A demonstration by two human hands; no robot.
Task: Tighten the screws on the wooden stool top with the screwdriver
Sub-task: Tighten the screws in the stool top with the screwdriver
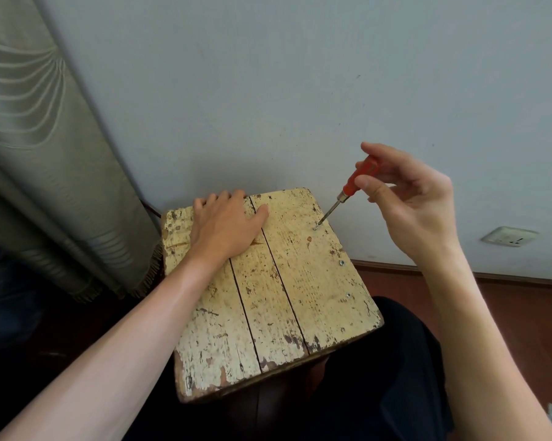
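Note:
The wooden stool top [268, 300] has worn cream paint and is made of three planks. My left hand [227, 224] lies flat on its far left part, fingers reaching the far edge. My right hand [408, 198] pinches the red handle of a screwdriver [348, 189] between thumb and fingers. The metal tip sits tilted on a screw [316, 228] near the far right edge. Two more screws, one [342, 263] and another [348, 295], show along the right edge.
A pale wall stands just behind the stool, with a socket [508, 237] low on the right. A grey-green curtain [39, 173] hangs at the left. Reddish floor [523, 313] lies to the right; dark trousers [379, 377] sit under the stool's near side.

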